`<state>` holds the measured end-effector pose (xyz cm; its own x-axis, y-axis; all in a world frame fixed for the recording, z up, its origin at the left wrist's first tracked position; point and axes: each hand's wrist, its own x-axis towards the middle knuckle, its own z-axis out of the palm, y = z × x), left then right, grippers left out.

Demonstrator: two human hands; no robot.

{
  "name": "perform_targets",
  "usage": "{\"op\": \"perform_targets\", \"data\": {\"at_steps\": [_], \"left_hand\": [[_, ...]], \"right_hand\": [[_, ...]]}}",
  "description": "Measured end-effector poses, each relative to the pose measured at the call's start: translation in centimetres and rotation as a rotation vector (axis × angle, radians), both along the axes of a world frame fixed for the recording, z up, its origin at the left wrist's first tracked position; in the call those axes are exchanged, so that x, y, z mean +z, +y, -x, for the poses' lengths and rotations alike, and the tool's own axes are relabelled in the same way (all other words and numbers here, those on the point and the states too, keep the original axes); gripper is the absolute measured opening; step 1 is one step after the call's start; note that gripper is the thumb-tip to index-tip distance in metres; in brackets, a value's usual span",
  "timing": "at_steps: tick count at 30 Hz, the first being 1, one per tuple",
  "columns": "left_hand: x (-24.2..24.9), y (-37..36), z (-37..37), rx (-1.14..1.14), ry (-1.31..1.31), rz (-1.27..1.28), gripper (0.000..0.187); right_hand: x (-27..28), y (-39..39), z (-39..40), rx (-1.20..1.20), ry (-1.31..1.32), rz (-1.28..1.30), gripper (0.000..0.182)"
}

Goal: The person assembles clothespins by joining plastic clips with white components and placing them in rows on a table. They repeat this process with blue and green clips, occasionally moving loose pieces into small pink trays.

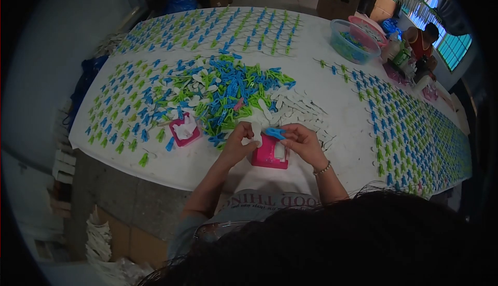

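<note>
Between the fingertips of my left hand (239, 144) is a white flat, rounded piece (257, 134), held upright. My right hand (305, 144), with a beaded bracelet at the wrist, pinches a blue clothespin (275, 132) close beside that piece. Both are held over a pink tray (270, 162) with a pale block inside it. Just beyond my hands lies a large heap of blue and green clothespins (233, 86), mixed with white pieces. To the left stands a small pink box (188, 140) holding crumpled white material.
Rows of clothespins (228, 29) cover the far side of the white table (306, 68), with more rows (410, 130) at right. Thin white strips (295, 110) lie right of the heap. A clear basin (355, 45) stands at far right, near another person (421, 42).
</note>
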<state>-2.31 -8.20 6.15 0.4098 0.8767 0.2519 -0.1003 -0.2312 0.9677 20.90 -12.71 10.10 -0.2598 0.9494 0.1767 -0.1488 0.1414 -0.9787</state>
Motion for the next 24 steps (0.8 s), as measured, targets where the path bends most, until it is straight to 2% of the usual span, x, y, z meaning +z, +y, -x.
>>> {"op": "perform_targets", "data": {"at_steps": [2, 3, 5, 15, 17, 18, 20, 22, 23, 24], "left_hand": [[0.5, -0.1, -0.3, 0.006, 0.049, -0.043, 0.038], [0.8, -0.2, -0.5, 0.014, 0.096, -0.086, 0.038], [1.4, -0.4, -0.6, 0.015, 0.138, -0.107, 0.038], [1.4, -0.3, -0.9, -0.027, 0.199, -0.136, 0.037], [0.9, 0.0, -0.9, -0.017, 0.179, -0.174, 0.040], [0.7, 0.4, -1.2, 0.003, 0.154, -0.210, 0.042], [-0.6, 1.5, -1.4, 0.023, 0.067, -0.159, 0.045], [-2.9, 2.7, -1.2, 0.083, -0.001, 0.041, 0.040], [-4.2, 3.3, -1.2, 0.146, 0.008, 0.031, 0.035], [-5.4, 3.8, -1.3, 0.216, 0.017, 0.021, 0.031]], "right_hand": [[0.1, -1.0, -0.3, -0.064, -0.151, 0.057, 0.034], [0.2, -1.2, -0.2, -0.065, -0.148, 0.058, 0.034], [0.2, -1.4, 0.0, -0.108, -0.268, -0.031, 0.030], [0.7, -1.1, 0.6, -0.078, -0.229, 0.058, 0.034], [1.4, -1.0, 0.5, -0.071, -0.209, 0.134, 0.028], [1.3, -0.6, -0.1, -0.130, -0.216, 0.127, 0.028], [-0.2, 1.4, -2.3, -0.190, -0.068, 0.003, 0.017], [-0.7, 4.2, -5.8, -0.399, -0.106, -0.058, 0.014], [-0.9, 5.5, -7.8, -0.539, -0.136, -0.105, 0.015], [-1.2, 6.7, -9.9, -0.577, -0.135, -0.118, 0.015]]}}
